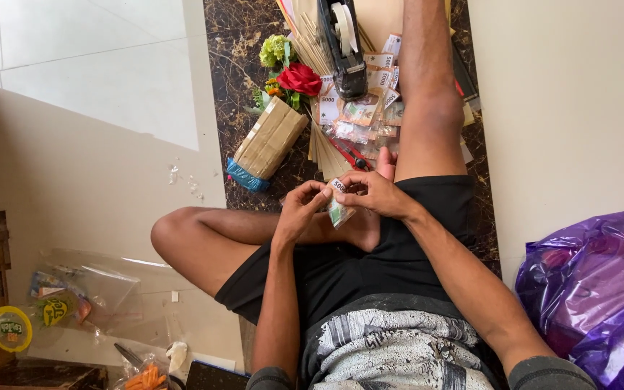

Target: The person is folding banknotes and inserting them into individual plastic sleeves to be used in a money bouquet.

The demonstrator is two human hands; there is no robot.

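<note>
Dark veined marble flooring (232, 43) runs between pale tiles where a person sits cross-legged, seen from above, with both hands raised over the lap at frame centre. The left hand (299, 209) and the right hand (374, 191) meet on a small folded paper banknote, green and white (339, 207), each pinching it between thumb and fingertips, the right from about one o'clock, the left from about nine o'clock. The note looks featherlight, thin and limp; judged from its creases, it would crumple or tear under a hard squeeze, so a light pinch at the edges or along the fold seems the surest hold. At twelve o'clock from the hands lies a loose scatter of similar banknotes (370, 90), some in clear wrap, with a black desktop tape dispenser (344, 47) beyond them and a red-handled cutter (352, 153) just ahead of the fingers. At about eleven o'clock sit a red artificial rose with green blooms (292, 72) and a tan taped bundle of flat sticks with a blue end (265, 144). A crinkled purple plastic bag (594, 289) fills the four o'clock corner; clear plastic packets (88, 296) lie at eight o'clock.
</note>
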